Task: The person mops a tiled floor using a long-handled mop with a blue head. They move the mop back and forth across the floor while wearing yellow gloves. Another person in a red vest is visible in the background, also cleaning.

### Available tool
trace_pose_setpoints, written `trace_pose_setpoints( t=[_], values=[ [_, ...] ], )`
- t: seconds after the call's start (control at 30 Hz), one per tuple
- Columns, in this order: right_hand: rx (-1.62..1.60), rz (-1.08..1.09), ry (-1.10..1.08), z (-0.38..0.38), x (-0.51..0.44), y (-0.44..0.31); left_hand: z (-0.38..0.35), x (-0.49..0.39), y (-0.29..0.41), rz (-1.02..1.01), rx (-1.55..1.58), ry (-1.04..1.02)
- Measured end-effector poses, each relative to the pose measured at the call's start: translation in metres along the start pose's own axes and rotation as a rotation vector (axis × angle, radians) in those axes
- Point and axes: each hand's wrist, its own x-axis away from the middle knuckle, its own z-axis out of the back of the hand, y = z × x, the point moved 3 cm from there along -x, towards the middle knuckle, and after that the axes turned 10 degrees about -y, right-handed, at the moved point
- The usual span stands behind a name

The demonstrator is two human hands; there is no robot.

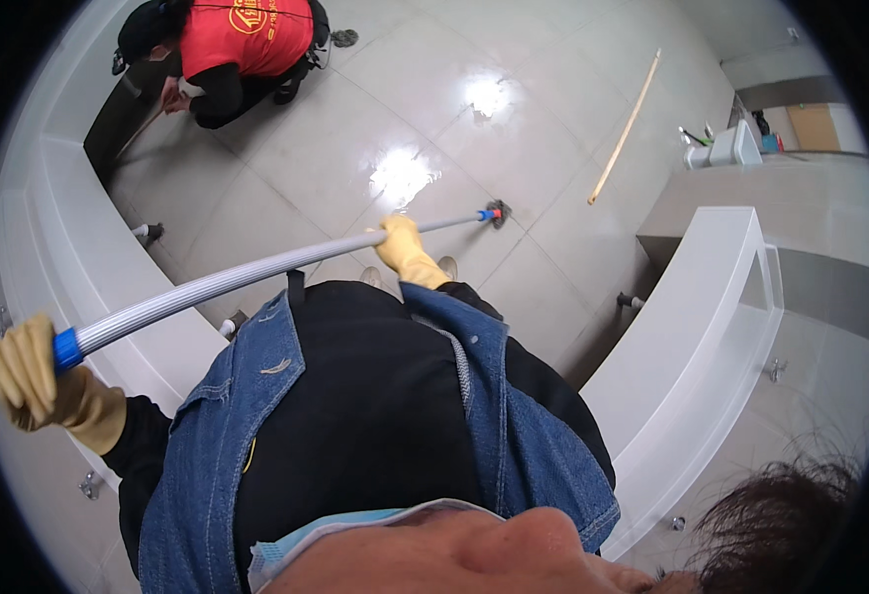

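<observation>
A grey ribbed telescopic pole (227, 286) runs slantwise across my front. My left hand (30, 375), in a yellow rubber glove, is closed around its upper end beside the blue end cap (68, 350). Farther down the shaft, my right hand (402, 249) in a matching glove grips it above my shoes. At the pole's far end, past a blue and red connector (489, 214), a dark scouring ball, apparently steel wool (502, 214), rests on the grey tiled floor (449, 297). Its underside is hidden.
A co-worker in a red vest (249, 37) crouches at the upper left, holding a stick near the wall. Another dark scouring ball (345, 38) lies behind them. White trough sinks (672, 319) flank me. A wooden stick (624, 126) lies on the floor; wet glare marks the tiles.
</observation>
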Motion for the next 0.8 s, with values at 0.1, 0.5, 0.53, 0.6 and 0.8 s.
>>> trace_pose_setpoints(
  t=[0.1,0.5,0.53,0.6,0.8],
  values=[
    [-0.115,-0.068,0.006,0.002,-0.005,0.003,0.004,-0.005,0.001,0.011,0.019,-0.011],
    [-0.013,-0.268,0.210,0.000,0.034,0.005,0.015,-0.020,-0.024,0.087,0.065,-0.072],
    [-0.001,-0.332,0.220,0.000,0.035,0.008,0.017,-0.020,-0.025,0.081,0.044,-0.085],
    [-0.063,-0.242,0.132,-0.006,0.035,0.010,0.021,-0.017,-0.024,0.090,0.025,-0.122],
    [-0.093,-0.179,0.124,-0.017,0.033,0.003,0.052,0.005,-0.004,0.062,0.114,-0.015]
  ],
)
